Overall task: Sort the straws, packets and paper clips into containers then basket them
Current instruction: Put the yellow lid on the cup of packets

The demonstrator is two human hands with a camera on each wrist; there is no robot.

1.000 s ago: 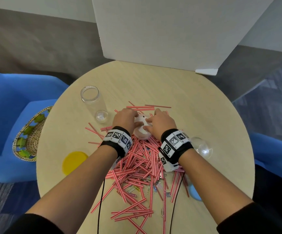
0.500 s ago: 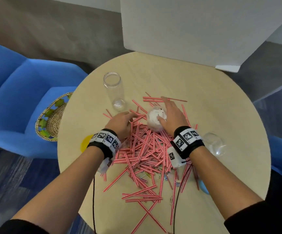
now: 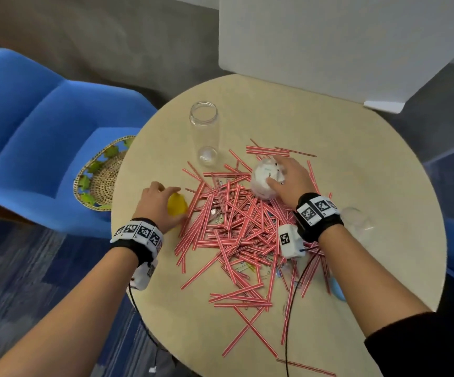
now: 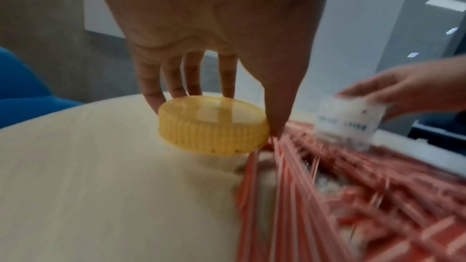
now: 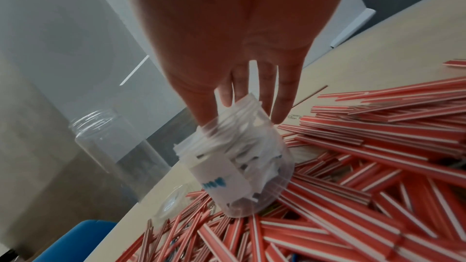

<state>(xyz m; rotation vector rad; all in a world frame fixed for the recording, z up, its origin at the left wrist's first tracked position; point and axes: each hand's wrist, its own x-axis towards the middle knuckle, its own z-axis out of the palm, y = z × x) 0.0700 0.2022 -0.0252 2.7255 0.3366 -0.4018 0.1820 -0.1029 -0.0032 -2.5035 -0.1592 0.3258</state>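
A heap of red-and-white straws (image 3: 236, 227) covers the middle of the round table (image 3: 342, 164), with paper clips (image 3: 217, 216) partly buried among them. My right hand (image 3: 285, 178) grips the rim of a short clear jar (image 3: 265, 180) (image 5: 239, 170) stuffed with white packets, which stands on the straws. My left hand (image 3: 157, 205) pinches a yellow ribbed lid (image 3: 177, 204) (image 4: 214, 127) by its edge, tilted just above the table at the left of the heap.
A tall clear jar (image 3: 204, 131) stands open behind the heap. Another clear container (image 3: 356, 221) lies at the right, a blue lid (image 3: 337, 289) near the front right. A woven basket (image 3: 97, 180) sits on the blue chair (image 3: 29, 131) to the left. A white board (image 3: 329, 44) stands behind.
My left hand left the packet jar, moved left to the yellow lid and picked it up. The right hand stays on the jar. The head view has swung left.
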